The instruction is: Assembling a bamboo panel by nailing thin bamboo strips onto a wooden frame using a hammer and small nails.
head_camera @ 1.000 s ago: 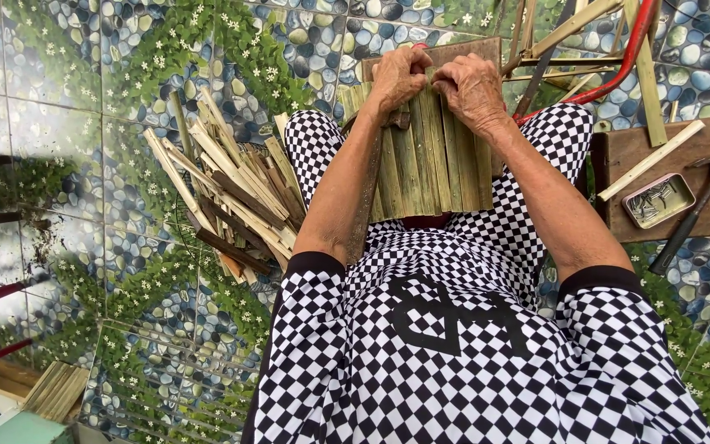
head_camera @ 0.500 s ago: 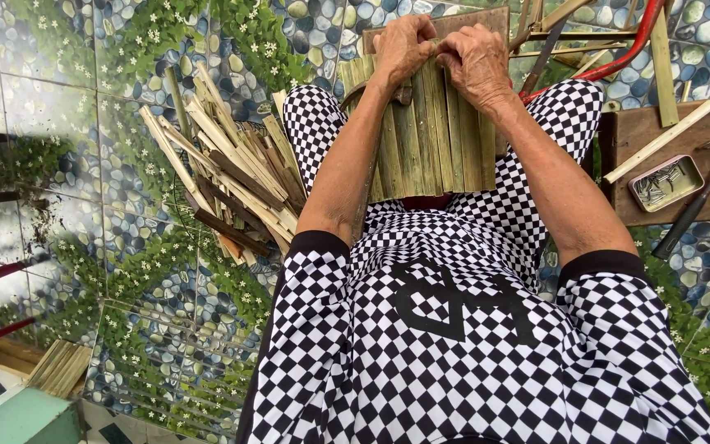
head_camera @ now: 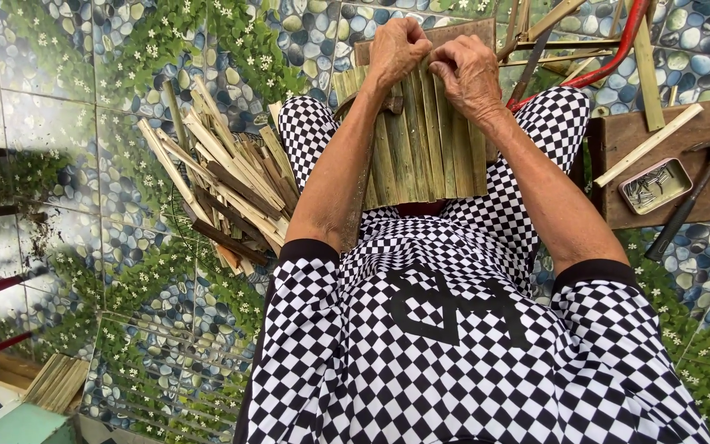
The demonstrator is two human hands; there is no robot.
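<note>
Presently, a panel (head_camera: 421,148) of green bamboo slats lies across the seated person's knees, its far end over a brown board (head_camera: 454,33). About ten slats sit side by side and look joined; judged from this, the panel is well advanced, with work remaining at its far edge. The left hand (head_camera: 396,51) is fisted there, fingers closed on a slat top. The right hand (head_camera: 468,76) pinches the neighbouring slats, fingers together. A heap of loose slats (head_camera: 215,193) lies on the tiled floor to the left. On the right, a wooden block (head_camera: 667,164) carries a tin of nails (head_camera: 655,185) and a hammer (head_camera: 696,197). Nothing obstructs the hands.
</note>
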